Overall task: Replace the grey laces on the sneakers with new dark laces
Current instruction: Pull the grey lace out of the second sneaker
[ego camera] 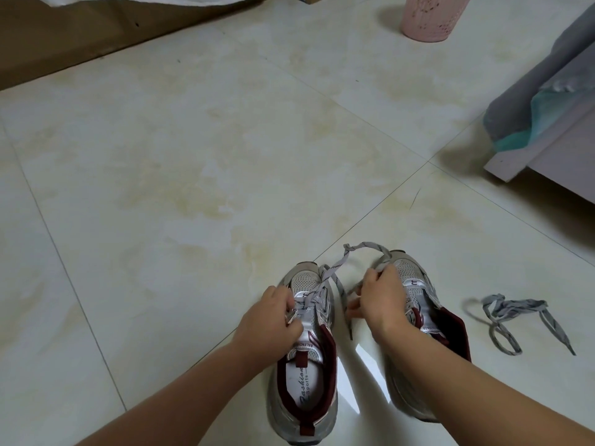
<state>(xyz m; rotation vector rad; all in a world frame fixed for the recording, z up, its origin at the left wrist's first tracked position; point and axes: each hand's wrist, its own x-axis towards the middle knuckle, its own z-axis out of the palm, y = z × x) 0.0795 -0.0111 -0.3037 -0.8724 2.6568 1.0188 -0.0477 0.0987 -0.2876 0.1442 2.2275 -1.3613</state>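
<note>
Two silver sneakers with maroon lining stand side by side on the floor tiles, toes pointing away. My left hand point(272, 320) rests on the left sneaker point(306, 375) and pinches its eyelet edge by the tongue. A grey lace point(325, 278) runs from that sneaker's lower eyelets, loops over the floor and comes back to my right hand point(380, 294), which grips it above the right sneaker point(428, 320). The right sneaker has no lace that I can see. A second grey lace point(508, 317) lies loose in a tangle on the floor to the right.
A pink perforated bin point(431, 17) stands at the far top. A white furniture corner point(528, 156) draped in grey and teal cloth juts in at the right. A brown board point(64, 40) lines the top left.
</note>
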